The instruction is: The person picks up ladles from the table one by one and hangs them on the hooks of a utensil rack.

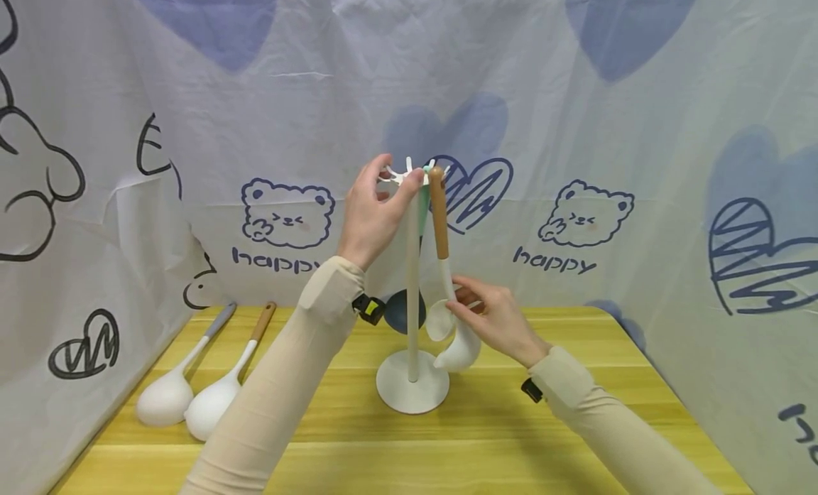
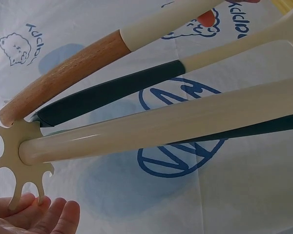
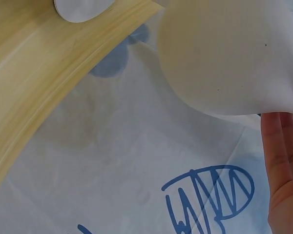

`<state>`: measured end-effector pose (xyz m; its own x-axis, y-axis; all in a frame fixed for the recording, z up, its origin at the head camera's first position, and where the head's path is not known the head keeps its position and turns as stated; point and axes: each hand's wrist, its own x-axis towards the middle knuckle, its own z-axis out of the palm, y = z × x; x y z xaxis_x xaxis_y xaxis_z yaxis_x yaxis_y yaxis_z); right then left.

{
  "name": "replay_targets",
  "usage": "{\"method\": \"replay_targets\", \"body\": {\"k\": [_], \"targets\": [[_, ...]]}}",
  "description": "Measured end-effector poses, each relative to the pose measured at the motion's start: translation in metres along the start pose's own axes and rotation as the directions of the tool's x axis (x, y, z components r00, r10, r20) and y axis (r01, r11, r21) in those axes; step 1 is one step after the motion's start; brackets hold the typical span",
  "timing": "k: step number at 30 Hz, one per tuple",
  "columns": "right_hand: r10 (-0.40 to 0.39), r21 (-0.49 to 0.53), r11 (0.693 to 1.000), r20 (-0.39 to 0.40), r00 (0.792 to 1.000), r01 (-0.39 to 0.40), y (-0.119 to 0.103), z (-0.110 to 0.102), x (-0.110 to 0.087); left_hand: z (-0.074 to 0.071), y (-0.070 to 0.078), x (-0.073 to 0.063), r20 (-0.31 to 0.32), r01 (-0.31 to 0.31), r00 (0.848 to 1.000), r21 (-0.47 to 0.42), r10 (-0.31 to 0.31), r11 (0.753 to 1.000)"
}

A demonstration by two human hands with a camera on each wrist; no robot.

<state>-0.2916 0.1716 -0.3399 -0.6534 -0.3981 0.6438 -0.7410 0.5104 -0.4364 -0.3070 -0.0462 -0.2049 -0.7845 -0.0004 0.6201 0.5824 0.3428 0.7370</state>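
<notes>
A white utensil stand (image 1: pixel 412 289) rises from a round base, with a ring of hooks at its top. My left hand (image 1: pixel 377 211) grips that hook ring (image 2: pixel 20 141), its fingers behind the prongs in the left wrist view. Low on its white shaft, my right hand (image 1: pixel 495 317) holds a white ladle (image 1: pixel 461 349) with a wooden handle (image 2: pixel 63 78). The handle's top end is at the hooks; whether it hangs on one I cannot tell. Behind the pole hang a dark ladle (image 1: pixel 397 312) and a pale spoon-like utensil (image 1: pixel 439 321). The right wrist view shows the ladle's bowl (image 3: pixel 224 53) close up.
Two more white ladles lie on the wooden table (image 1: pixel 524 438) at the left: one with a grey handle (image 1: pixel 165 399), the other with a brown handle (image 1: pixel 214 406). A printed cloth (image 1: pixel 409 69) surrounds the table at the back and sides.
</notes>
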Motion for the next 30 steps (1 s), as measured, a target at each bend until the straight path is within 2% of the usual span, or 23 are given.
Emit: {"method": "replay_targets", "body": {"k": [14,22,30], "targets": [[0.027,0.008,1.0,-0.004,1.0,-0.027,-0.0011,0.0056,0.0019,-0.0004,-0.0008,0.0001,0.0,-0.006,1.0,-0.008,0.006,1.0],[0.018,0.019,1.0,-0.009,1.0,-0.018,-0.0024,0.0081,0.0008,-0.0016,-0.0009,0.0002,0.016,-0.001,1.0,-0.001,0.001,1.0],[0.043,0.046,0.998,-0.002,0.999,-0.043,-0.0018,0.0094,0.0006,-0.003,-0.0038,-0.0024,0.046,0.007,0.999,-0.01,-0.007,1.0]]}}
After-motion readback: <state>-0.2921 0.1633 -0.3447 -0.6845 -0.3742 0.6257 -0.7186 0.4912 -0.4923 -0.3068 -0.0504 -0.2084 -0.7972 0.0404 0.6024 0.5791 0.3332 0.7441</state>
